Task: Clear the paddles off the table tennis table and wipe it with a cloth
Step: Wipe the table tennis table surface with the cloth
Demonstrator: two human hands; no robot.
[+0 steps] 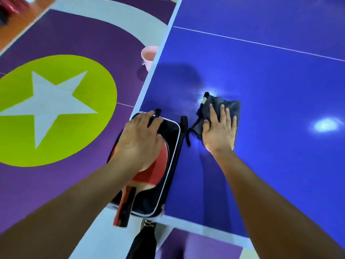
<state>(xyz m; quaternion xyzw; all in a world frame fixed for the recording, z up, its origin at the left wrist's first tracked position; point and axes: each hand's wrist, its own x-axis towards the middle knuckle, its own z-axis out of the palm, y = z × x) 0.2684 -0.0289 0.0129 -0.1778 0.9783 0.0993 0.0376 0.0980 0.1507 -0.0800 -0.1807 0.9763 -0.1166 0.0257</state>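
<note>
The clearing looked half done: the paddles lay in an open black case that sat on the table's near corner, at about seven o'clock from the middle of the view, so they were gathered but not yet off the surface. The left hand lay palm down on the red blade, fingers stretched toward the case's far rim at twelve o'clock. The right hand was spread flat on a dark, bunched cloth, pressing it to the blue top just beside the case, at its two o'clock. Wiping appeared barely begun; the broad surface from one to four o'clock of the cloth showed only lamp glare. That side offered open room for strokes. At nine o'clock the white-lined side edge ran close behind the case, and the paddle handles jutted past the near edge at six o'clock, so a sideways sweep could likely nudge them off. A pink bucket stood on the floor at eleven o'clock, tucked against the table's side.
</note>
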